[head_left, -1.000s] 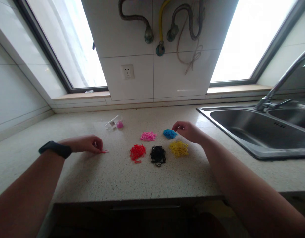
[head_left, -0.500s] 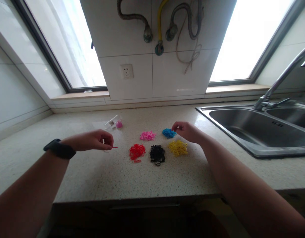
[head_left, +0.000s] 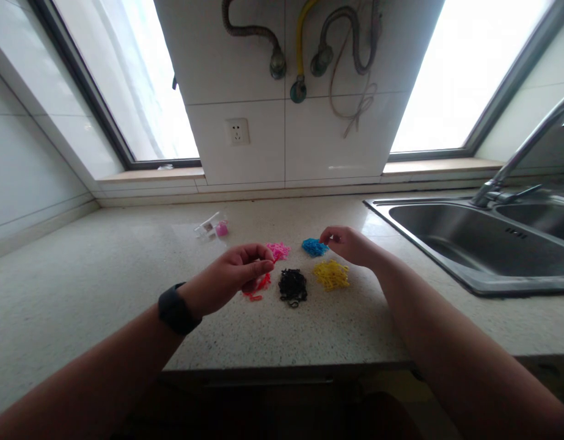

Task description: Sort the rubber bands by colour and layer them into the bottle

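Note:
My left hand (head_left: 239, 269) pinches a thin red piece (head_left: 275, 258) between thumb and fingers, above the red pile (head_left: 254, 297), which it partly covers. Just behind the fingertips lies a pink pile (head_left: 278, 250) of small, thin pieces. My right hand (head_left: 346, 242) has its fingers curled together at the right edge of a blue pile (head_left: 313, 247); whatever they may hold is too small to make out. A black pile (head_left: 292, 286) with loop-like pieces sits between the hands, and a yellow pile (head_left: 331, 275) lies below my right hand.
Farther back on the speckled counter (head_left: 126, 256) rests a clear plastic item (head_left: 208, 227) beside a round pink thing (head_left: 222, 228). A steel sink (head_left: 446, 235) with a faucet (head_left: 515, 159) is at the right. Hoses and a wall socket (head_left: 237, 131) are on the tiled wall.
My left hand has lifted the red piece off the counter at the left and carried it right, over the red pile. My right hand has stayed by the blue pile.

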`<state>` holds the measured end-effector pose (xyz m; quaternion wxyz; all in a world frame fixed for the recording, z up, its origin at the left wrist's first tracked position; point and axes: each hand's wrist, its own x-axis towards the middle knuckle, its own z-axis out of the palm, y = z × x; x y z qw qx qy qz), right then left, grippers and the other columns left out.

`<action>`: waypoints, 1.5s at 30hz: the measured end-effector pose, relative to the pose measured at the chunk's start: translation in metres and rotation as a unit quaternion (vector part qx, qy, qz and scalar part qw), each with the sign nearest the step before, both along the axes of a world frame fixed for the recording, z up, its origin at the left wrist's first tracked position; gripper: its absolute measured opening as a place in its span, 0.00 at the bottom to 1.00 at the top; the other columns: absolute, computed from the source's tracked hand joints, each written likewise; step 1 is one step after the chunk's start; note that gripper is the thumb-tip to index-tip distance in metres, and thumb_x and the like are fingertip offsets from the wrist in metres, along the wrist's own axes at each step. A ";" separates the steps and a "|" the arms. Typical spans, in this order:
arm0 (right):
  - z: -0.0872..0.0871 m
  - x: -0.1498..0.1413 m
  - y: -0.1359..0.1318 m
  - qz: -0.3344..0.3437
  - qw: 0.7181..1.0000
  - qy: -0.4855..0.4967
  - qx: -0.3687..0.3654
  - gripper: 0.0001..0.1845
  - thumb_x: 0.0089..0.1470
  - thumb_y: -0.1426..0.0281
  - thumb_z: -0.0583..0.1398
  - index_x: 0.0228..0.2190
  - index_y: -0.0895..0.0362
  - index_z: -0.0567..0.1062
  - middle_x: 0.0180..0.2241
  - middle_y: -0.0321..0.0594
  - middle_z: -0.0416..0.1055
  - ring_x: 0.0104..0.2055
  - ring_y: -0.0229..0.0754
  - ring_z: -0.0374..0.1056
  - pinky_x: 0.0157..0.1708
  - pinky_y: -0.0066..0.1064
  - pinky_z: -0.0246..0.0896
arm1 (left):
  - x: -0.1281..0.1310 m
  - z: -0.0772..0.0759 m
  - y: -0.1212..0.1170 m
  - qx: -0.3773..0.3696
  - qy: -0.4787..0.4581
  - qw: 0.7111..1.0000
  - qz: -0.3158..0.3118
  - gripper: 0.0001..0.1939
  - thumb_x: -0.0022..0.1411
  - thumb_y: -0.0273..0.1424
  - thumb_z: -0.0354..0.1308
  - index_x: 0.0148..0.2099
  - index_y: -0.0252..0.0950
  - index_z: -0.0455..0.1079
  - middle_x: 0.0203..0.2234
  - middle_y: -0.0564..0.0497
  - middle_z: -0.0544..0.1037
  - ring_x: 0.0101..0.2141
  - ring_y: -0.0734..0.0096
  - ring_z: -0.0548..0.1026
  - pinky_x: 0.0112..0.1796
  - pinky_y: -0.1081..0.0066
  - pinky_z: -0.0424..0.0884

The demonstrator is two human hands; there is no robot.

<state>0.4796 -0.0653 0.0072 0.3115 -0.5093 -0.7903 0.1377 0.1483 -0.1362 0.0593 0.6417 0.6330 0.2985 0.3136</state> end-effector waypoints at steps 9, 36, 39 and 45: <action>0.001 -0.001 -0.001 0.006 1.000 -0.006 0.012 0.11 0.51 0.74 0.56 0.32 0.55 0.79 0.27 0.38 0.76 0.27 0.38 0.66 0.30 0.30 0.59 | 0.024 0.014 -0.036 -0.122 -0.130 0.983 -0.035 0.12 0.65 0.36 0.62 0.38 0.35 0.64 0.22 0.58 0.62 0.21 0.82 0.56 0.23 0.77 0.49; 0.002 -0.002 -0.003 0.002 1.000 -0.023 0.000 0.11 0.51 0.75 0.56 0.33 0.55 0.79 0.28 0.38 0.77 0.27 0.38 0.67 0.30 0.29 0.60 | 0.009 0.022 -0.031 -0.009 0.029 0.999 -0.036 0.13 0.63 0.39 0.63 0.39 0.35 0.69 0.25 0.58 0.63 0.22 0.82 0.57 0.24 0.77 0.52; 0.002 -0.001 -0.003 0.004 1.000 -0.028 -0.002 0.12 0.51 0.76 0.56 0.33 0.55 0.79 0.29 0.38 0.77 0.27 0.37 0.67 0.30 0.29 0.59 | 0.001 0.021 -0.020 0.076 0.114 0.989 -0.055 0.13 0.64 0.41 0.62 0.41 0.35 0.72 0.30 0.54 0.70 0.28 0.78 0.64 0.28 0.75 0.60; 0.003 0.000 -0.003 0.000 0.999 -0.049 -0.002 0.12 0.51 0.75 0.56 0.33 0.55 0.79 0.28 0.37 0.77 0.27 0.37 0.66 0.30 0.29 0.58 | -0.021 0.010 0.014 0.236 0.259 0.936 -0.027 0.16 0.66 0.43 0.57 0.43 0.35 0.74 0.30 0.51 0.74 0.30 0.71 0.69 0.33 0.69 0.65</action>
